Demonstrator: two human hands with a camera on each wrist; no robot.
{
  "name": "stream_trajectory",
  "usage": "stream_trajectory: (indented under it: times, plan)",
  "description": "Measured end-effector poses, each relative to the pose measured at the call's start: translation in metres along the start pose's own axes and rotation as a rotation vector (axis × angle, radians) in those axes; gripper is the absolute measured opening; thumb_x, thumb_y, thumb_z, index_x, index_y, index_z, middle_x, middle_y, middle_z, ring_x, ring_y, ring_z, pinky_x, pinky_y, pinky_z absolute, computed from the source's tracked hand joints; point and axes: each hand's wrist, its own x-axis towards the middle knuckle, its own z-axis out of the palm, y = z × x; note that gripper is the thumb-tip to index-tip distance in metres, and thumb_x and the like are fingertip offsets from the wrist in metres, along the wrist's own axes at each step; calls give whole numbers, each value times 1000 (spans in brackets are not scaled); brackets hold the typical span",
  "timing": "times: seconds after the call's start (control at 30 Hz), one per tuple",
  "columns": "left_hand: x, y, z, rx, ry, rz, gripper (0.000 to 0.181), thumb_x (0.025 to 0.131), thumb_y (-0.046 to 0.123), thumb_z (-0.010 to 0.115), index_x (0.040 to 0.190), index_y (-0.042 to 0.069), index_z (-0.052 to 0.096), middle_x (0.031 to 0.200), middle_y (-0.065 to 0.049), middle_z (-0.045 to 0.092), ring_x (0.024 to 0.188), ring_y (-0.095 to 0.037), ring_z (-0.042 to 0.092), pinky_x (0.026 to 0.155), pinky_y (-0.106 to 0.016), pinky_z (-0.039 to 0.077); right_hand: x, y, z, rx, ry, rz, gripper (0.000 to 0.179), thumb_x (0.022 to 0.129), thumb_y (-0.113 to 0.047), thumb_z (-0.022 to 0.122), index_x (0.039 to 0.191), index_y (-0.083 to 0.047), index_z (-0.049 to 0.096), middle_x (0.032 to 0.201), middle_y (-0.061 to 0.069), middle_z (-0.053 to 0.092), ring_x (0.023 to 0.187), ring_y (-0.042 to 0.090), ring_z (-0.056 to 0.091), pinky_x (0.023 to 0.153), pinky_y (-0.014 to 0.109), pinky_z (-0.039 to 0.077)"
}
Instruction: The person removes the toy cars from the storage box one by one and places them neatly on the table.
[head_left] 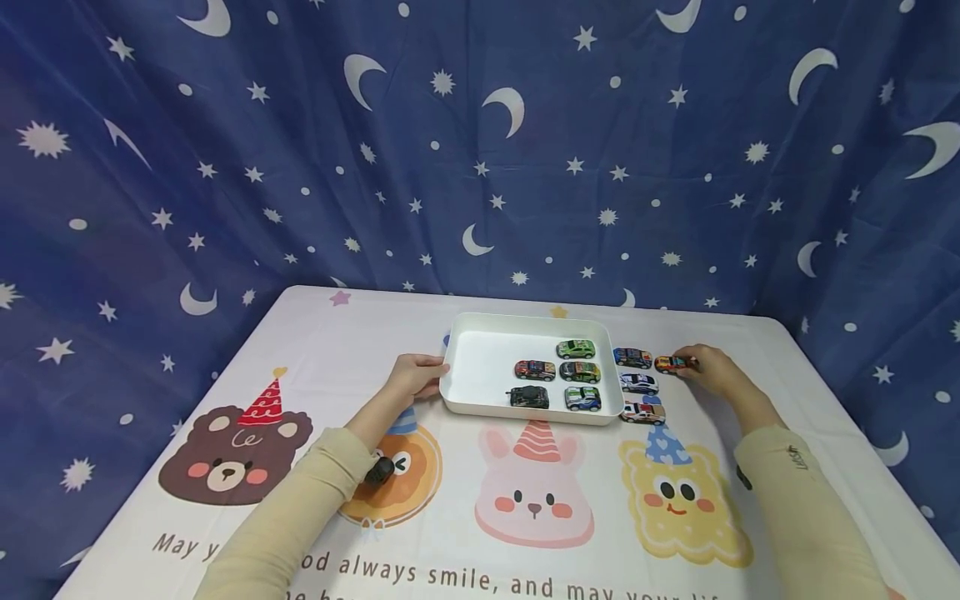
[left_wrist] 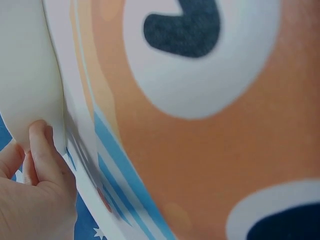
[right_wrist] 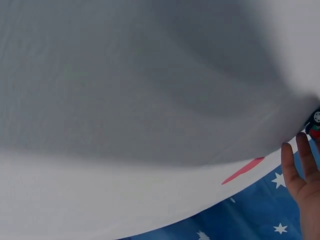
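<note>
My left hand [head_left: 415,377] grips the left wall of a white tray [head_left: 480,409]; in the left wrist view its fingers [left_wrist: 42,145] bend at the tray's edge. Inside the tray, toward its right half, stand several toy cars, among them a green one [head_left: 575,349], a red one [head_left: 535,371] and a black one [head_left: 529,397]. My right hand [head_left: 712,372] holds a red-orange toy car [head_left: 672,364] by its right end, low over the table. The right wrist view shows only part of that car [right_wrist: 314,125], at the fingertips.
Outside the tray's right wall stand a dark blue car [head_left: 633,357], a white car [head_left: 639,383] and a white-orange car [head_left: 643,412]. A small black object [head_left: 380,471] lies by the left sleeve. The printed tablecloth [head_left: 450,558] meets a blue star-patterned curtain [head_left: 420,167] behind.
</note>
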Motion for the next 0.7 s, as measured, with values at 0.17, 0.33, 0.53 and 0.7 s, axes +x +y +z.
stream_trajectory:
  times: [0.17,0.33,0.53,0.7]
  plan:
    - [-1,1,1,-6,-3,-2,35,88,13,66,121,1,61,115,-19,65,61,-5,62,54,-16,55,0,0,-1,-4,-5,13,33,87,-4,62,114,15,55,110,35,58,106,50,52,95,61,43]
    - [-2,0,1,-11,3,-7,35,88,13,66,120,2,61,114,-18,65,62,-5,62,55,-15,55,0,1,0,-7,2,10,33,88,-3,61,114,16,55,110,35,58,106,49,52,95,61,43]
    - [-4,-1,1,-22,-6,-2,34,89,12,65,120,-1,60,116,-21,64,59,-5,62,57,-17,57,-2,0,1,-6,22,4,33,88,-2,60,115,15,55,113,36,56,108,51,51,97,61,41]
    - [-4,0,1,-4,7,-2,34,89,14,65,120,1,62,113,-18,65,60,-5,61,56,-16,56,-3,0,3,-22,43,-3,32,88,-1,59,116,15,55,115,36,56,110,51,49,98,61,40]
